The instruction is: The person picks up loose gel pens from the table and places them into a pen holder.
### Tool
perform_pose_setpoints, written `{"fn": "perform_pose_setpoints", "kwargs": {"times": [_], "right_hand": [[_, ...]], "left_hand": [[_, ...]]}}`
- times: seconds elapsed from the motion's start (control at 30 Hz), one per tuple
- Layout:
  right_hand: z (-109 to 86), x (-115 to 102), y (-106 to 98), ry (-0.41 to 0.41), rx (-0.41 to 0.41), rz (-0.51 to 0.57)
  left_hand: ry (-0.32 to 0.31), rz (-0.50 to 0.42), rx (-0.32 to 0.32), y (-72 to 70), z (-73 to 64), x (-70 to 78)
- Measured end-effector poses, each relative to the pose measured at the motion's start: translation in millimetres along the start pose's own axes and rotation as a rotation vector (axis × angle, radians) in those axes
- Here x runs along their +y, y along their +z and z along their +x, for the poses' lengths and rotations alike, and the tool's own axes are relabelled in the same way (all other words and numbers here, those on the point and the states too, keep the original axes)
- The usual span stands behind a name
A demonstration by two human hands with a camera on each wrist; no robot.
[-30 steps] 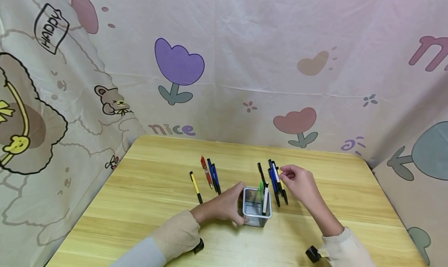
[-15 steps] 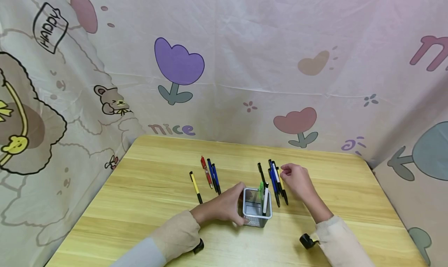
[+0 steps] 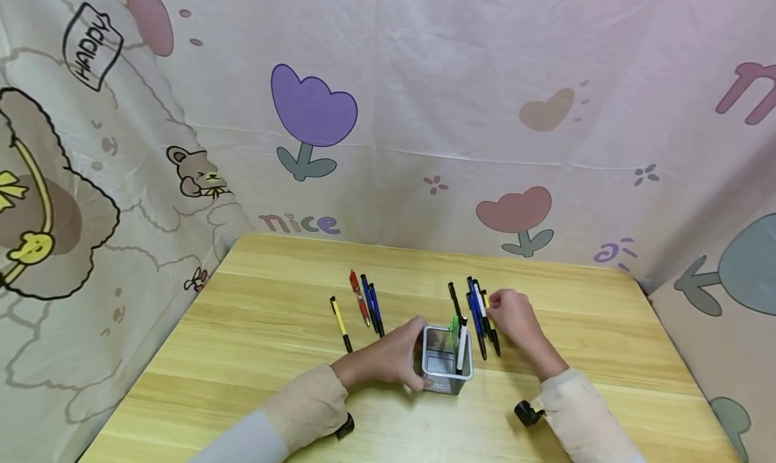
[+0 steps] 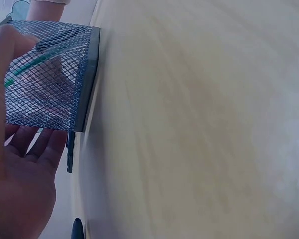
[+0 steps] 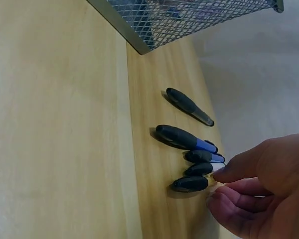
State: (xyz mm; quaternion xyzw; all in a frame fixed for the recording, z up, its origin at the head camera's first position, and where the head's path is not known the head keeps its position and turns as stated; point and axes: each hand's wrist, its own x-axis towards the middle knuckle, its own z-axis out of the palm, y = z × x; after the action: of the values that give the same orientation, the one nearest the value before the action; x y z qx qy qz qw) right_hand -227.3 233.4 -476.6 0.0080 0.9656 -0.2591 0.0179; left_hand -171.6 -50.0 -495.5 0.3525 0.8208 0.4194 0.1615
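My left hand [image 3: 394, 356] grips a silver wire-mesh pen holder [image 3: 445, 384] from its left side, the thumb on one side wall and the fingers around the other in the left wrist view. A white pen [image 3: 463, 345] and a green pen [image 3: 454, 331] stand in the holder. Right of it, my right hand [image 3: 514, 317] pinches a yellow pen [image 5: 211, 180] with a black grip between thumb and fingertips. That pen lies at the right end of a cluster with blue pens [image 3: 475, 318] and a white-barrelled pen [image 3: 479, 300].
A black pen [image 3: 454, 298] lies just behind the holder. On the left side of the wooden table [image 3: 261, 281] are a red pen [image 3: 359, 298], two blue pens [image 3: 373, 306] and another yellow pen [image 3: 341, 321]. A printed cloth [image 3: 400, 112] hangs behind the table.
My right wrist has swung left and slightly up, while its fingertips stay at the yellow pen. The left hand and the holder have kept their place.
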Motion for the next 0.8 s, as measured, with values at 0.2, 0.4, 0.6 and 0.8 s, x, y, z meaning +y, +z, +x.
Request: {"fn": "perform_pose_setpoints", "kwargs": {"times": [0.2,0.4,0.6,0.8], "right_hand": [[-2.1,-2.2,-2.7,0.047,-0.033,-0.017],[-5.2,-4.9,-4.1,0.091,-0.066,-0.010],[-9.3,-6.4,-7.7,0.103,-0.076,0.013],[-18.4,-8.3,-18.0,0.051,0.003,0.113]], "left_hand": [[-0.003,0.000,-0.003,0.9,1.0,-1.1],[-0.003,0.001,-0.003,0.2,0.5,0.0],[-0.001,0.004,-0.012,0.3,-0.5,-0.7],[0.002,0.026,-0.011,-1.5,-0.5,1.0]]}}
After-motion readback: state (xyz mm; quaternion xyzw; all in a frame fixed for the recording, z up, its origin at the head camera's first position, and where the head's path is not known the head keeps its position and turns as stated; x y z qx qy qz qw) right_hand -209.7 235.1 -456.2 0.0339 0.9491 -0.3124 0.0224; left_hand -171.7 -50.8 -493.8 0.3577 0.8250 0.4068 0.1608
